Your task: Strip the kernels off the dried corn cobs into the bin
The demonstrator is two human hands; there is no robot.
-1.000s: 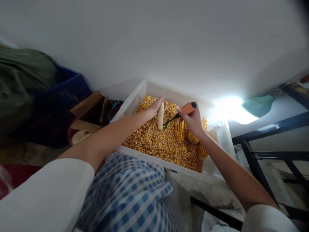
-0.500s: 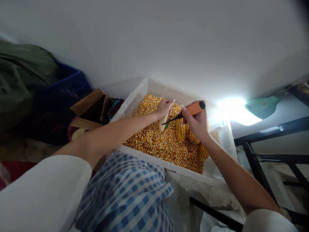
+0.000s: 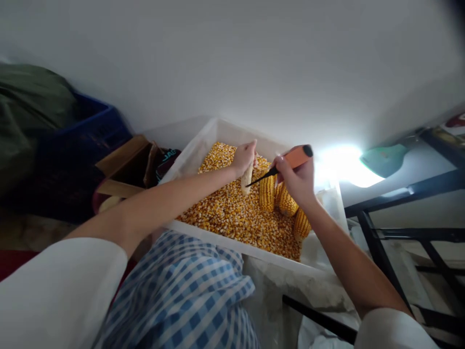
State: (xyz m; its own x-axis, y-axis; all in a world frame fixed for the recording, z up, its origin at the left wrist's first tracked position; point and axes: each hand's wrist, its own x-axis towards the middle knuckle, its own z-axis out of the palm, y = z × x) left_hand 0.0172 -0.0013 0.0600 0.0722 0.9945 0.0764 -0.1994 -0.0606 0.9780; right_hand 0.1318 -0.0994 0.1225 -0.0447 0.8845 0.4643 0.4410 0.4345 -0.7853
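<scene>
My left hand (image 3: 245, 159) is closed around the upper end of a pale, mostly bare corn cob (image 3: 246, 182), tilted over the loose kernels. In my right hand (image 3: 298, 175) is a screwdriver-like tool (image 3: 298, 156) with an orange and black handle, its thin dark shaft pointing left. The tip meets the cob or lies just in front of it. Several yellow ears of corn (image 3: 267, 195) rest beside my right hand. Underneath, loose corn kernels (image 3: 232, 218) fill much of a white plastic bin (image 3: 192, 150). My left fingers are partly hidden behind the cob.
Left of the bin stand an open cardboard box (image 3: 121, 162) and a blue crate (image 3: 98, 121) with a dark green cover. A bright lamp with a green shade (image 3: 385, 160) glows at the right, above a black metal frame (image 3: 370, 237). The wall (image 3: 218, 58) rises behind.
The view has shifted slightly, moving the scene left. A green piece seen beside the cob earlier no longer shows. Both hands keep their holds, with the tool's tip still at the cob.
</scene>
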